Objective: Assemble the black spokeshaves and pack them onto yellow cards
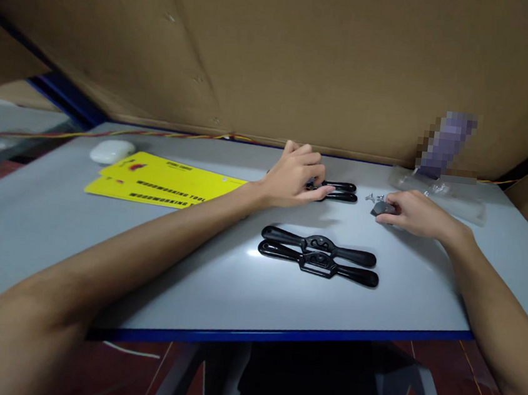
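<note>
Black spokeshaves [319,257], yellow cards [166,181]

A pale grey tabletop [179,289] with a blue front edge stands on grey metal legs [179,371]. Large brown cardboard sheets [307,57] rise behind it as a wall. Below lies a dark red tiled floor [452,381]. Soft light glints off the surface.

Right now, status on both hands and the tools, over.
Left hand resting on far pair of black spokeshave bodies. Right hand pinching small grey blade, screws beside it. Second pair lies untouched, nearer on table.
</note>
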`<state>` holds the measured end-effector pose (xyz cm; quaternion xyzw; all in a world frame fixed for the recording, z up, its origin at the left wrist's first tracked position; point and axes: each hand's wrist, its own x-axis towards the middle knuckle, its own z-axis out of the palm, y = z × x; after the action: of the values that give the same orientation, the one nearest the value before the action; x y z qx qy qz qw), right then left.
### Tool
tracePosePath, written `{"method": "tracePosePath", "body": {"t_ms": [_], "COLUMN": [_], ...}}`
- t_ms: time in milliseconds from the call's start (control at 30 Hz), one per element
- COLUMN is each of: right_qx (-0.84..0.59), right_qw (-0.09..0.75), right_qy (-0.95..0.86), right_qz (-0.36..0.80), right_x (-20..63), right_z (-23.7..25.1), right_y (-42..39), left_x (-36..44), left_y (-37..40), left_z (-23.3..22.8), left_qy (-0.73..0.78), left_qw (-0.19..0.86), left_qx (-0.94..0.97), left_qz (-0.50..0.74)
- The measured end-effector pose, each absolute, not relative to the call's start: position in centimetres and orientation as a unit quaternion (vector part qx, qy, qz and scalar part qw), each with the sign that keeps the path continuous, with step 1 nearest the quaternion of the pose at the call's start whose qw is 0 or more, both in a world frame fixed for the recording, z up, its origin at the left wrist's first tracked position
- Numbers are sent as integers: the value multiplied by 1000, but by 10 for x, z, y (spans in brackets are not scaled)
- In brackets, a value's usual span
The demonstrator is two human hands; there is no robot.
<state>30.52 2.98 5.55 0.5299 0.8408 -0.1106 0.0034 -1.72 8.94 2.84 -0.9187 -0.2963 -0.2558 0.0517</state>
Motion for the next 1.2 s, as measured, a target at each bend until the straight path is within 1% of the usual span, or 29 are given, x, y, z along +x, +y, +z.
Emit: {"method": "tracePosePath", "body": {"t_ms": [33,67,167,200,267,367,467,533,633,767,867,1000,1067,1200], "right_qx": [517,503,473,468,459,450,447,432,393,367,349,313,317,332], "right_qw": [-2,-13,-72,-93,-130,-170,-208,-223,-217,-209,-199,-192,-185,-165], "right_qy": [849,857,873,875,876,875,864,863,881,898,909,928,929,928], "right_qz": [-110,-108,-95,-88,-69,-57,-101,-135,-151,-126,-109,-70,-52,-33], "right_x": [304,302,294,291,284,275,265,259,249,242,240,238,236,232], "right_z": [54,53,51,51,53,57,61,62,62,56,49,38,33,28], "right_y": [30,29,26,25,21,14,5,-2,-10,-15,-13,-9,-8,-9], "left_x": [-14,-10,1,3,5,4,3,5,10,14,14,13,12,11], "left_y": [83,76,57,53,50,54,58,58,54,51,53,57,58,58], "left_z": [35,42,54,56,55,51,45,38,27,19,22,30,33,33], "left_qy": [-280,-261,-234,-232,-233,-231,-213,-215,-244,-260,-260,-244,-236,-235], "left_qw": [18,-30,-192,-229,-266,-279,-298,-294,-254,-220,-239,-302,-328,-338], "left_qx": [-928,-942,-952,-945,-934,-931,-930,-931,-933,-934,-929,-917,-911,-908], "left_qz": [-245,-208,-43,0,45,50,26,-16,-74,-106,-116,-93,-87,-82]}}
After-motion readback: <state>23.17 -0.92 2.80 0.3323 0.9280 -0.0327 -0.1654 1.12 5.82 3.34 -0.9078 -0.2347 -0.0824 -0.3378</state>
